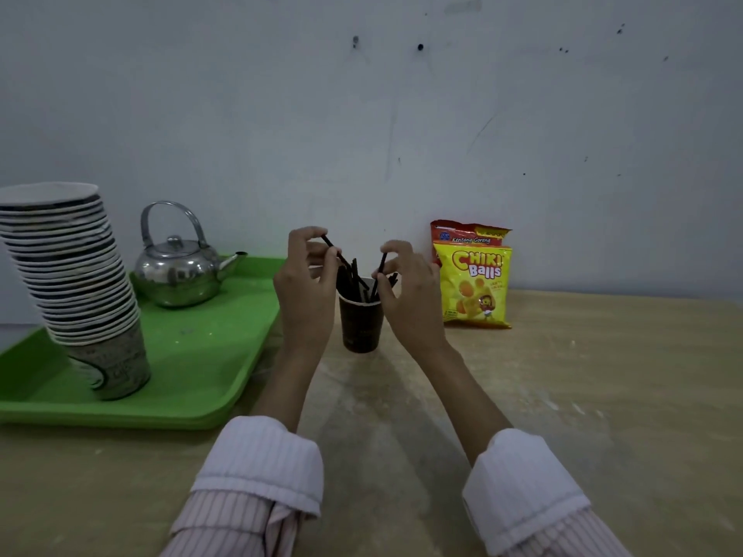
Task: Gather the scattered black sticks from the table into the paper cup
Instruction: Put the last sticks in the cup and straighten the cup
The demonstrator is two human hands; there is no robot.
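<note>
With most black sticks (pixel 356 281) already standing in the paper cup (pixel 360 325) on the worktop (pixel 563 396), the left hand (pixel 306 287) and right hand (pixel 408 293) each pinch one stick above its rim; none remain visibly scattered.

Above the paper cup (pixel 360 325) near the table's (pixel 563 396) far edge, left hand (pixel 307 283) and right hand (pixel 410 289) each pinch a black stick (pixel 335 251) over its rim.

Dim, soft-shadowed, edge-warped wide-angle view.
</note>
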